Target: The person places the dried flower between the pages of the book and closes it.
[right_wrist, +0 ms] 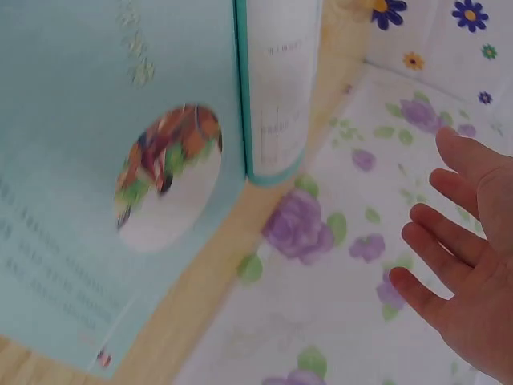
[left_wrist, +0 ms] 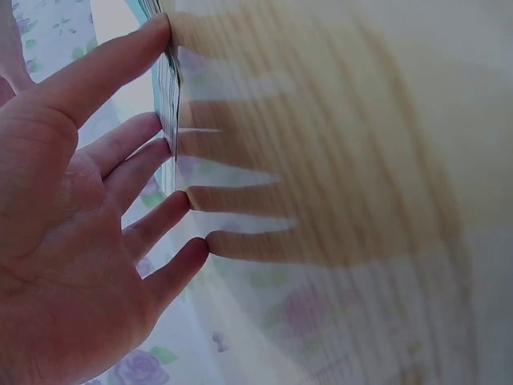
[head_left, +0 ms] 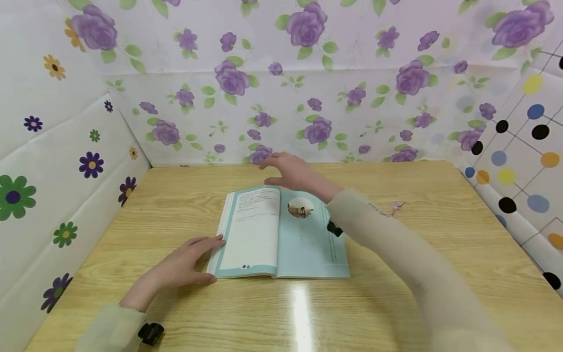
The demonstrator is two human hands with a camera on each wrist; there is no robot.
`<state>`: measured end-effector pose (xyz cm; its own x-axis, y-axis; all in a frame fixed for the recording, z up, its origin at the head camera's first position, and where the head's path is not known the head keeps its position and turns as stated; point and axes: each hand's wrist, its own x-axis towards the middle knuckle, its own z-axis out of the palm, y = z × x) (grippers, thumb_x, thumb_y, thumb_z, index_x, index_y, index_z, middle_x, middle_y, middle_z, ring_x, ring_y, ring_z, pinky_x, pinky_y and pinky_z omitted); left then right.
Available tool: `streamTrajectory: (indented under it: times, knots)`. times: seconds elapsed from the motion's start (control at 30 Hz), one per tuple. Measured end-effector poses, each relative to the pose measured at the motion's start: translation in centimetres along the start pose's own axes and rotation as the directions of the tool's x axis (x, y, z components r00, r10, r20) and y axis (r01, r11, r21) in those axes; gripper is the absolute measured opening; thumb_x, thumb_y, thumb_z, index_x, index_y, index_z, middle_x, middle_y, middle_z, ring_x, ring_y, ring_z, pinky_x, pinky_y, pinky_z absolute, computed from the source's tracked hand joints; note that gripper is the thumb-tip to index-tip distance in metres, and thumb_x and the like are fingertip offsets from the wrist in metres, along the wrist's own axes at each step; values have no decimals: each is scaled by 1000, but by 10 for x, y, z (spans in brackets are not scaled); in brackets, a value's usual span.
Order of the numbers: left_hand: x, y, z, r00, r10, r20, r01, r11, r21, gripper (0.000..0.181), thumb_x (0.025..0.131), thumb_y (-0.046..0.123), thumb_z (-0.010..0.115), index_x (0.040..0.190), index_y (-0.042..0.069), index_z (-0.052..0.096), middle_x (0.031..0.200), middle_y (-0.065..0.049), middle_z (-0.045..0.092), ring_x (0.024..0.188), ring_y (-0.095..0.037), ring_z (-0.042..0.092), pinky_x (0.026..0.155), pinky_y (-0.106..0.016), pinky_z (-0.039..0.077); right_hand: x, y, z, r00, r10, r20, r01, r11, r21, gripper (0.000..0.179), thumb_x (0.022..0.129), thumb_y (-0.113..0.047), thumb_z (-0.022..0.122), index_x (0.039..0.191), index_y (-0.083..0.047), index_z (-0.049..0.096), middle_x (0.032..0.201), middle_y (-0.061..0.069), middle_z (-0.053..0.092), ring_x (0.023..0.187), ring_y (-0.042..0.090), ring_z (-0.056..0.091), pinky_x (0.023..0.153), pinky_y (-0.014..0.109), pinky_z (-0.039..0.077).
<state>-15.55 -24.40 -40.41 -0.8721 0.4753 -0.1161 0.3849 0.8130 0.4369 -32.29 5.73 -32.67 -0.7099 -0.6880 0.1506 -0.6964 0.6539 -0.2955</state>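
Note:
An open book (head_left: 257,239) lies on the wooden table, its left page white with a teal border and its right page pale blue with a round picture (head_left: 300,209). My left hand (head_left: 182,265) rests at the book's left side, spread fingertips and thumb touching the page edges. In the left wrist view those page edges (left_wrist: 167,88) meet the fingertips, and the fingers are nearly straight. Above the book's top edge hovers my right hand (head_left: 295,173), fingers loosely extended and holding nothing. The right wrist view shows this hand (right_wrist: 473,265) apart from the book (right_wrist: 64,200).
Flower-patterned sheeting (head_left: 281,98) stands behind the wooden table (head_left: 176,195), with more patterned sheets on both sides. A small pink blossom decoration (head_left: 396,205) is on the table right of the book, partly behind my right sleeve (head_left: 396,254).

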Motion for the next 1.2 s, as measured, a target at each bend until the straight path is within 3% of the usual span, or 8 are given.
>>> streamTrajectory:
  times: [0.2, 0.43, 0.7, 0.77, 1.2]
  knots:
    - [1, -4, 2, 1000, 5, -3, -5, 1000, 0, 81, 80, 35, 82, 149, 15, 44, 157, -10, 41, 140, -45, 38, 109, -65, 37, -33, 32, -24, 989, -2, -148, 5, 1000, 21, 37, 96, -27, 66, 129, -12, 63, 134, 10, 63, 125, 29, 58, 105, 45, 49]
    - [0, -5, 2, 1000, 3, 3, -3, 1000, -11, 82, 80, 35, 81, 149, 14, 44, 158, -10, 40, 140, -45, 37, 109, -65, 37, -70, 67, -41, 955, 37, -294, -34, 999, 16, 35, 96, -20, 66, 130, -12, 63, 131, 11, 64, 124, 32, 58, 104, 50, 48]
    - [1, -4, 1, 1000, 28, -3, -28, 1000, -4, 82, 80, 37, 81, 149, 12, 44, 157, -11, 42, 140, -47, 37, 109, -65, 37, -114, 111, -44, 869, 74, -489, -87, 996, -3, 30, 95, -11, 65, 125, -6, 65, 117, 16, 69, 105, 32, 63, 88, 50, 53]
    - [1, -3, 1, 1000, 24, -2, -24, 1000, -9, 82, 80, 37, 81, 149, 12, 44, 157, -11, 41, 140, -47, 37, 109, -66, 36, -125, 121, -43, 860, 96, -501, -111, 994, 0, 29, 95, -10, 65, 124, -6, 66, 116, 16, 69, 104, 32, 63, 86, 50, 52]
    - [2, -2, 0, 1000, 18, 9, -18, 1000, -26, 80, 80, 38, 81, 148, 15, 45, 157, -12, 41, 139, -47, 37, 108, -66, 37, -191, 170, -40, 861, 288, -418, -331, 943, -32, 32, 96, -10, 63, 127, -4, 63, 117, 21, 66, 105, 37, 61, 82, 55, 51]
